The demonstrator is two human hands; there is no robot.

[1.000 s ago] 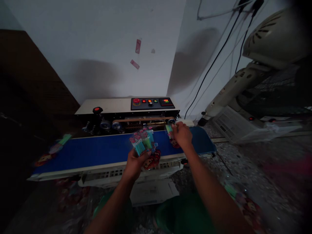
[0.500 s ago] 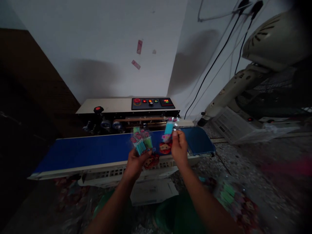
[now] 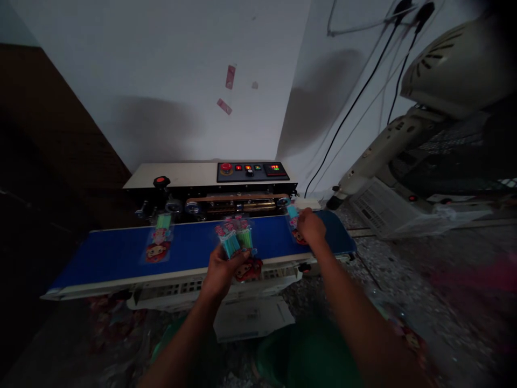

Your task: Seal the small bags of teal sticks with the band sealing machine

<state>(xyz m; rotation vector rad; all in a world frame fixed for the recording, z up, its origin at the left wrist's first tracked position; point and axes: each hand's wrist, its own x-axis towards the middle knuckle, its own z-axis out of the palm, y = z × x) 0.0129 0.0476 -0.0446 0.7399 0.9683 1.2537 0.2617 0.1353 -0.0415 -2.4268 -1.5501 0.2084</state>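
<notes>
My left hand (image 3: 220, 272) is closed around a fanned bunch of clear packets (image 3: 237, 241) in front of the blue conveyor belt (image 3: 197, 245). Blue and green sticks and a red-haired cartoon figure show through their plastic. Near the belt's right end, my right hand (image 3: 312, 225) pinches a single packet (image 3: 293, 215) with blue sticks, its top edge by the sealing machine's (image 3: 242, 202) right-hand intake. My right fingertips are partly hidden. Another packet (image 3: 158, 240), with green sticks, lies on the left part of the belt, its top against the machine.
A control panel (image 3: 253, 171) with a red button and lit digits tops the machine. Below the belt stands a white box (image 3: 254, 318). More packets (image 3: 412, 339) lie low at the right. A beige machine arm (image 3: 375, 145) and black cables occupy the right side.
My right hand has carried its packet rightward to the machine's intake. The green-stick packet, earlier behind the left-hand bunch, now shows farther left on the belt. My left hand is nearly still.
</notes>
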